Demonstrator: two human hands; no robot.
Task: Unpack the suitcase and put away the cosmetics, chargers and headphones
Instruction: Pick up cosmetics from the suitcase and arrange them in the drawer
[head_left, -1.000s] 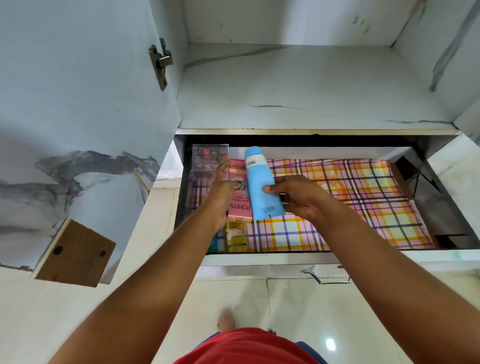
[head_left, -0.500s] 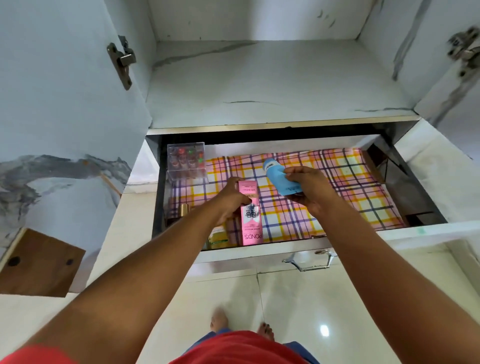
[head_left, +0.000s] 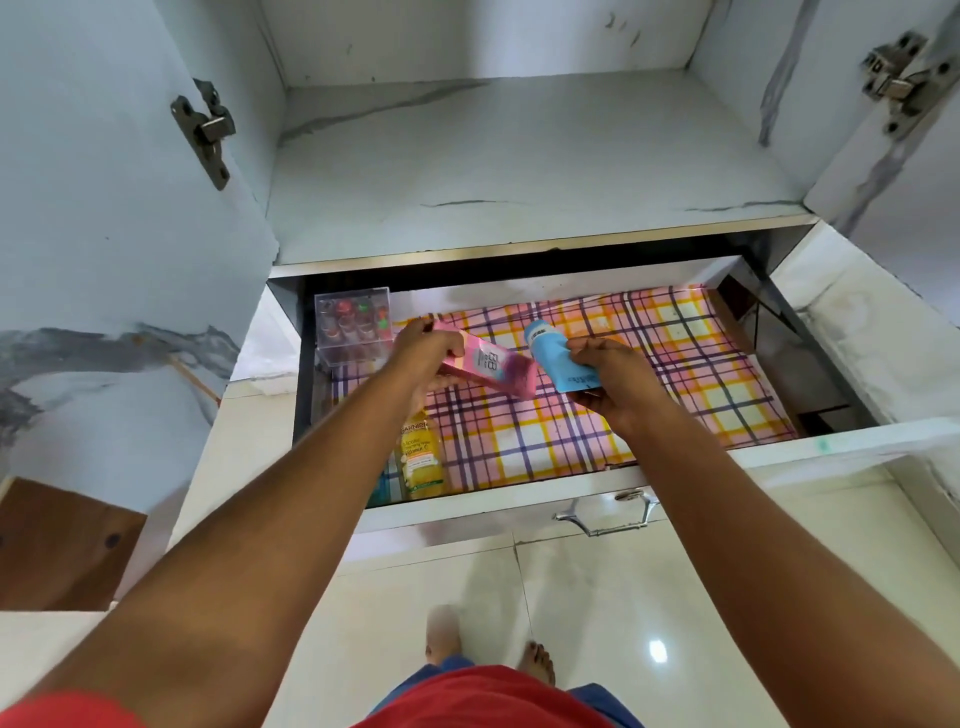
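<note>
my left hand (head_left: 426, 345) was curled around a pink box (head_left: 488, 366), fingers over its top and thumb beneath, and held it tilted above the drawer, clear of the lining. my right hand (head_left: 608, 374) gripped a blue tube (head_left: 558, 358) at its flat lower end, the cap end pointing up and away toward the back. the two items nearly met in the middle, the box's far end just beside the tube; i could not tell whether they touched.

below them the open drawer (head_left: 519, 512) was lined with a checked sheet (head_left: 597, 426) in pink, yellow and purple. in its back left corner stood a clear plastic case (head_left: 353, 327) with small round pots in rows inside, reds and a green among them. along the left side near the front lay a yellow bottle (head_left: 422, 460) on its side, with something teal (head_left: 383, 488) just beside it, mostly hidden by my forearm.

the drawer front carried a metal handle (head_left: 608, 514). above the drawer sat a pale marbled shelf (head_left: 519, 166), with cabinet doors swung open on either side.
</note>
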